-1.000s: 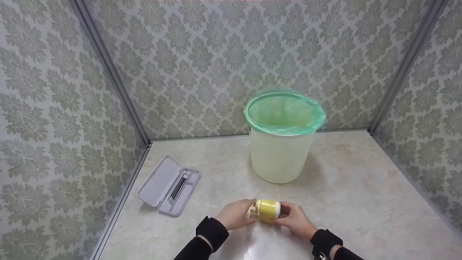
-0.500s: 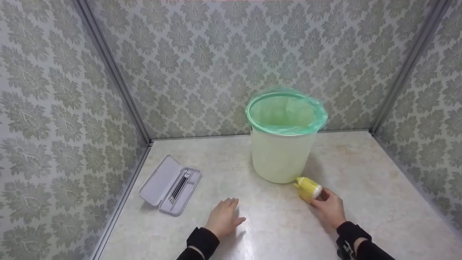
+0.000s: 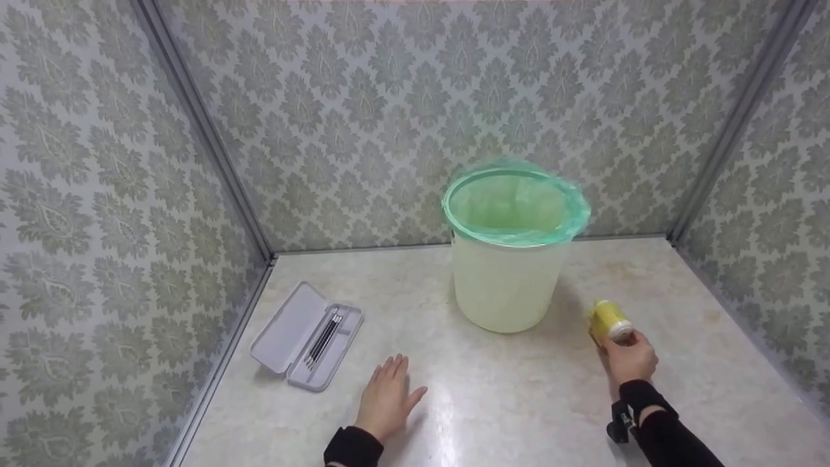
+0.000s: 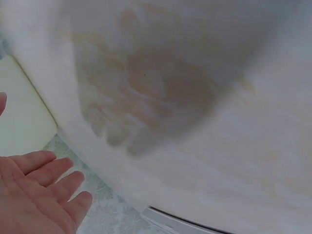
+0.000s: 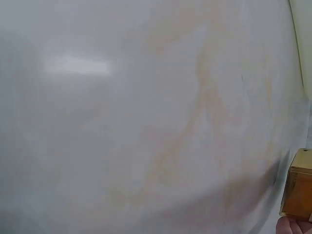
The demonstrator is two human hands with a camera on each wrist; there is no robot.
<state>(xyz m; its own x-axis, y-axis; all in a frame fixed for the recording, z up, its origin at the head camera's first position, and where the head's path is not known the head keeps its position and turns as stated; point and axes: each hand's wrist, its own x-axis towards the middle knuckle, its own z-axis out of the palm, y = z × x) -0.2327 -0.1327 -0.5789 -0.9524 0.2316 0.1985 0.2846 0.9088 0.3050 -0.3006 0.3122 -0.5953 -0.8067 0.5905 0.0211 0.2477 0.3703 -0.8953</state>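
My right hand pinches a small yellow object with a white round end, above the table to the right of the bin. In the right wrist view, that object shows a boxy amber side and a pale yellow top, with fingertips just below. My left hand holds nothing. Its fingers are extended over the table, right of the pencil case, and its palm shows in the left wrist view.
A pale bin with a green liner stands at the back. To the left lies a grey pencil case, its lid up, with several dark pencils inside. Patterned walls enclose the back and sides of the table.
The left hand has let go of the yellow object and drawn back to the left, its fingers spreading. The right hand has carried the object rightward, past the front of the bin.
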